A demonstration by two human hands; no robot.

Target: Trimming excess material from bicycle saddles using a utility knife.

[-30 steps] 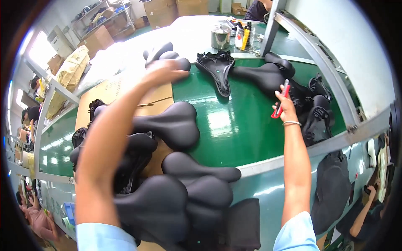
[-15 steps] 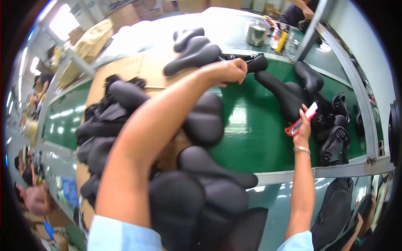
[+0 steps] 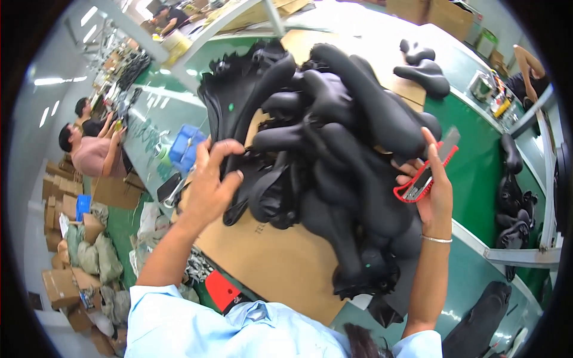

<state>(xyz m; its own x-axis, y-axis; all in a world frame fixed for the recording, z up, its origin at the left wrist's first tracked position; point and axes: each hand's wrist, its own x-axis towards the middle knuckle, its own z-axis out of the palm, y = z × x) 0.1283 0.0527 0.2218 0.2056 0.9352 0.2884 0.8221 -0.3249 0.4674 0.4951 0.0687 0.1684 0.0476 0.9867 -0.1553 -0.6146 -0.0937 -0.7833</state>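
Note:
A heap of black padded bicycle saddles (image 3: 346, 173) lies in front of me on a flat sheet of cardboard (image 3: 268, 262). At the heap's left edge, my left hand (image 3: 212, 182) has its fingers apart and curved beside the rim of a limp black saddle cover (image 3: 239, 197); whether the fingertips touch it I cannot tell. My right hand (image 3: 437, 191) grips a red utility knife (image 3: 425, 179), its blade out and pointing up and away. That hand's fingertips are close to the underside of a long black saddle (image 3: 382, 113) on top of the heap.
Two saddles (image 3: 427, 77) sit farther back on the pale table. More saddles (image 3: 513, 209) line the right side of the green surface, by a metal frame (image 3: 519, 255). A blue bin (image 3: 187, 146) and a red object (image 3: 222, 289) stand left. Two people work far left, others farther back.
The view has swung left over the heap. My left hand has come back from the far saddle to the heap's left edge, and its closed fingers have spread. My right hand still holds the knife.

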